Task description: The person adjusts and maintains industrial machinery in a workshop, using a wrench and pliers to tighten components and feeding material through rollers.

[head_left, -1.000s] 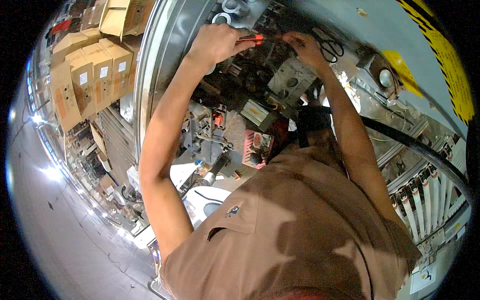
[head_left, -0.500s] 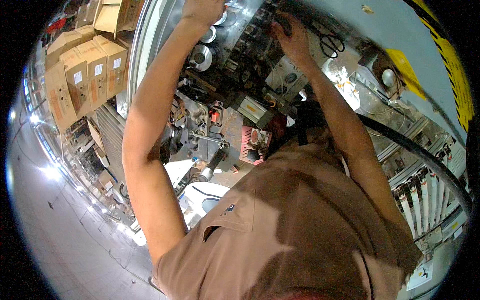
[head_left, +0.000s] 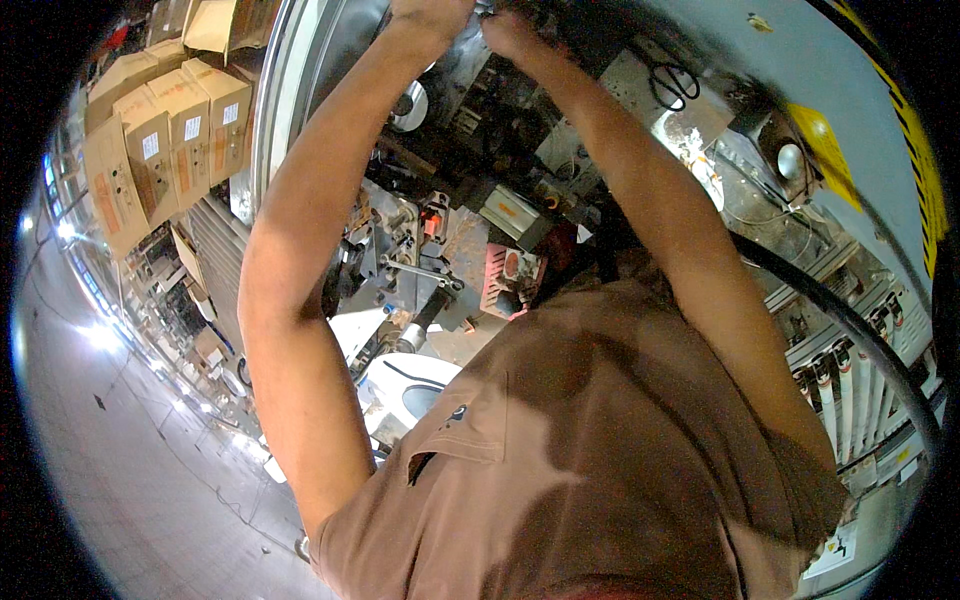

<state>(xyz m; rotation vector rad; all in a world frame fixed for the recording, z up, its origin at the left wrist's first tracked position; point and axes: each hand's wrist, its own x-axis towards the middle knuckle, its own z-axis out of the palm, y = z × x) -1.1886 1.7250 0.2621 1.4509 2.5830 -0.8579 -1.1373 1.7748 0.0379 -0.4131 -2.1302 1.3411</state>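
Observation:
Both arms reach up to the far edge of the view, over a dark, grimy machine bed [head_left: 480, 120]. My left hand [head_left: 432, 14] is cut off by the upper edge, so its fingers are hidden. Close beside it, my right hand [head_left: 515, 36] looks closed, with bent fingers at a shiny metal part; what they hold, if anything, cannot be made out. Below my left wrist sits a round metal roller [head_left: 411, 106]. A pair of black-handled scissors [head_left: 672, 84] lies to the right of my right forearm.
Cardboard boxes [head_left: 190, 130] stand at the upper left. A pink slotted tray [head_left: 500, 280], a wrench [head_left: 420, 270] and a white round container [head_left: 400, 375] are near my body. A black hose [head_left: 830, 295] arcs across the right, below a yellow-and-black striped panel edge [head_left: 905, 130].
My right hand has moved left and farther away, from a dark part of the machine to beside my left hand. My left hand has shifted slightly right and up.

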